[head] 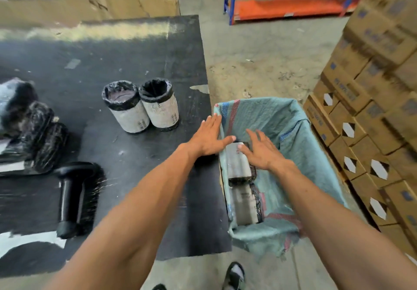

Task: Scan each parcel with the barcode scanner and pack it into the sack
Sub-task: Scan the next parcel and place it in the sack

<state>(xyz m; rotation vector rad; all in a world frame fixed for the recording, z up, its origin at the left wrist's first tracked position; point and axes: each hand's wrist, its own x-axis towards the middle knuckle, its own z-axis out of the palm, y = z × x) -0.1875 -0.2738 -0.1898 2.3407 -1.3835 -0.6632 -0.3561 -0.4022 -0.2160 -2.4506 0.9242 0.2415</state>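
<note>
Parcels (141, 107): two wrapped cylinders upright, centre of tabletop (135, 53); I judge them stiff, slippery, best gripped round the middle.
Sack (282, 122): right of tabletop, two parcels inside.
Left hand (208, 137): spread, empty.
Right hand (261, 151): spread, empty.

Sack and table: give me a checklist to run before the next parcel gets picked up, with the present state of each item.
1. Both hands free: ok. The left hand and right hand are open, holding nothing.
2. Sack mouth open: ok. The green sack gapes beside the table.
3. Last parcels seated: ok. Two wrapped parcels lie inside the sack.
4. Scanner within reach: ok. The black scanner lies on the table, untouched.
5. Parcels left: ok. Two cylindrical parcels stand upright on the table.
6. Their barcodes readable: cannot tell; the labels are blurred.
</note>
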